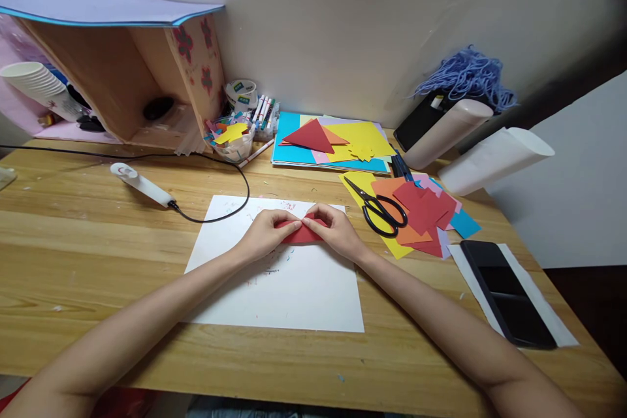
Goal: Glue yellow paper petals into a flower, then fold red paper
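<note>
A small piece of red paper (pixel 300 235) is pinched between my two hands, just over a white sheet (pixel 274 294) with coloured marks on it. My left hand (pixel 267 232) closes on the paper's left side, thumb toward the middle. On its right side my right hand (pixel 337 232) grips in the same way, and the two thumb tips almost meet. The fingers cover the paper's upper edge and ends, so its full shape is hidden. Black-handled scissors (pixel 386 214) lie to the right of my right hand on coloured paper scraps (pixel 424 212).
Behind stand a stack of coloured paper (pixel 289 158), a tub of scraps (pixel 235 147) and several markers (pixel 264 111). A white corded tool (pixel 142 184) lies left, its cable crossing the sheet's corner. A phone (pixel 509 294) rests right. A cardboard box (pixel 196 72) stands back left.
</note>
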Demonstrator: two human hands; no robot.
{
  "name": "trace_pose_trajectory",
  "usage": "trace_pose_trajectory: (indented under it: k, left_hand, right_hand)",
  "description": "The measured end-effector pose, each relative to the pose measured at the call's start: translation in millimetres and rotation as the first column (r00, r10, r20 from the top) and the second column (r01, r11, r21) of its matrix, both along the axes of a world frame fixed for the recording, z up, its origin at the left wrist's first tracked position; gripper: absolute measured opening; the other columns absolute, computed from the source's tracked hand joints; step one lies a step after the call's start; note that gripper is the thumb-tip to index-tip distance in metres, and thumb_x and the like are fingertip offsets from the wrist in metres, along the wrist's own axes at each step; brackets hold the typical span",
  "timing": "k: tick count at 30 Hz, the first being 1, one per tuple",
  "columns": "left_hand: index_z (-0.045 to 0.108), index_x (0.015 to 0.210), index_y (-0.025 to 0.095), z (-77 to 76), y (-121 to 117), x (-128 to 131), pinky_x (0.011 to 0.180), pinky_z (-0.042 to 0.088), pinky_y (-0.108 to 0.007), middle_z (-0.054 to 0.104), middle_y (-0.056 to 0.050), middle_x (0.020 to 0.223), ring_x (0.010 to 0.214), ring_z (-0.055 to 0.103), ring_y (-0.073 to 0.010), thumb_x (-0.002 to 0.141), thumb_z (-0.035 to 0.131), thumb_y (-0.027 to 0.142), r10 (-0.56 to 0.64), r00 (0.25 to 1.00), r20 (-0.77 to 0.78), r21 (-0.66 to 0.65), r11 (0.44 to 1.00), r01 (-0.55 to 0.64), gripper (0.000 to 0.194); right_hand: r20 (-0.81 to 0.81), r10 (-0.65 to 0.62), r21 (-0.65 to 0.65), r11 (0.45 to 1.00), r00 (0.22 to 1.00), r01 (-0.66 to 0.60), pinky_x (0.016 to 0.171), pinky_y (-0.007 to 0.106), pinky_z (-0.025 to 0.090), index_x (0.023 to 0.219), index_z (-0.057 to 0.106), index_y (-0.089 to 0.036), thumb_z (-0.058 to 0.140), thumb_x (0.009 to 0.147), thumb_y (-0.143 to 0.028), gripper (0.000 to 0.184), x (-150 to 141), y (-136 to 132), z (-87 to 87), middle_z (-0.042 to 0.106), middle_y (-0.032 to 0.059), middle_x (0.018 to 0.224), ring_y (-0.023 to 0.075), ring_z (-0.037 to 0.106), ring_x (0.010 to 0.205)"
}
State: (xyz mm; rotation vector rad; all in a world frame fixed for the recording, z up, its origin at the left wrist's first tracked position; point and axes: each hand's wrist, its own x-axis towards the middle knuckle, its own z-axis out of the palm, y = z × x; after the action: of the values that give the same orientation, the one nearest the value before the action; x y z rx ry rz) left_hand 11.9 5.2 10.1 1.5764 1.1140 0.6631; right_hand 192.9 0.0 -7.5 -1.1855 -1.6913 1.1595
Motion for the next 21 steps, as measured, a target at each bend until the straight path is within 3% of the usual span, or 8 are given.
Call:
trace_pose_trajectory:
  k: [6, 12, 17, 21]
  left_hand:
    - [0.068, 0.096, 0.017, -1.3, 7.5, -8.7, 0.076, 0.042, -0.026, 0.067, -0.005, 0.095, 0.088, 0.058, -0.0185, 0.078, 0.044, 0.025, -0.099, 0.990, 0.101, -0.110, 0.988, 0.110, 0.031]
    - [0.065, 0.106, 0.019, -2.1, 8.2, -11.3, 0.084, 0.042, -0.030, 0.066, -0.006, 0.102, 0.095, 0.057, -0.0200, 0.075, 0.045, 0.018, -0.140, 0.979, 0.150, -0.103, 0.982, 0.157, 0.037]
    - [0.068, 0.097, 0.018, 1.6, 2.7, -5.8, 0.069, 0.046, -0.025, 0.070, -0.006, 0.084, 0.080, 0.061, -0.0173, 0.076, 0.053, 0.027, -0.053, 0.990, 0.129, -0.065, 0.996, 0.062, 0.028]
    - [0.070, 0.088, 0.016, -1.8, -0.6, -2.1, 0.067, 0.045, -0.024, 0.070, -0.006, 0.086, 0.076, 0.060, -0.0161, 0.076, 0.054, 0.030, 0.017, 0.995, 0.094, -0.011, 1.000, -0.016, 0.024]
  right_hand:
    - [-0.043, -0.071, -0.032, 0.997, 0.997, 0.070, 0.066, 0.026, 0.041, 0.076, 0.055, -0.018, 0.055, 0.078, -0.034, 0.017, 0.7, 1.1, -2.2, 0.058, 0.0012, 0.076, 0.0137, 0.053, 0.072]
    - [-0.013, -0.108, -0.010, 0.994, 0.994, 0.108, 0.070, 0.027, 0.041, 0.076, 0.055, -0.018, 0.055, 0.078, -0.034, 0.016, 2.2, 1.4, -1.1, 0.059, 0.0012, 0.077, 0.0148, 0.054, 0.075]
    - [-0.037, -0.099, -0.030, 0.995, 0.994, 0.098, 0.068, 0.026, 0.042, 0.075, 0.055, -0.018, 0.056, 0.077, -0.033, 0.015, 2.0, 0.9, 1.3, 0.058, 0.0007, 0.077, 0.0140, 0.054, 0.073]
    - [-0.048, -0.027, -0.033, 0.999, 0.998, 0.025, 0.067, 0.025, 0.042, 0.078, 0.057, -0.018, 0.056, 0.077, -0.029, 0.011, 1.6, 0.8, 2.1, 0.059, 0.0009, 0.078, 0.0137, 0.054, 0.073]
